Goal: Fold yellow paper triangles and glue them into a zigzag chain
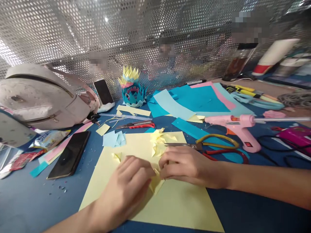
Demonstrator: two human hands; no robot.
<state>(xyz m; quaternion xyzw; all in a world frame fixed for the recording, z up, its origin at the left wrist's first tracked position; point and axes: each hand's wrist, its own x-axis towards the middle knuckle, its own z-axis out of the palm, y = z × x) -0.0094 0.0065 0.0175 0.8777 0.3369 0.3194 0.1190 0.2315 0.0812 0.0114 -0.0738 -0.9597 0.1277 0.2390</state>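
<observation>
My left hand (126, 186) and my right hand (184, 166) meet over a large pale yellow sheet (179, 204) on the blue table. Both pinch a small yellow folded paper piece (156, 183) between their fingertips. Just beyond the hands lies a heap of folded yellow paper pieces (159, 140). Another folded yellow piece (117, 156) rests left of them. Scissors (211, 147) with yellow and red handles lie right behind my right hand.
A pink glue gun (243, 127) lies at the right. Blue and pink paper sheets (199, 100) spread behind. A paper lotus (132, 87), a utility knife (136, 125), a black phone (70, 153), a standing phone (104, 92) and a pale backpack (41, 97) sit at left and back.
</observation>
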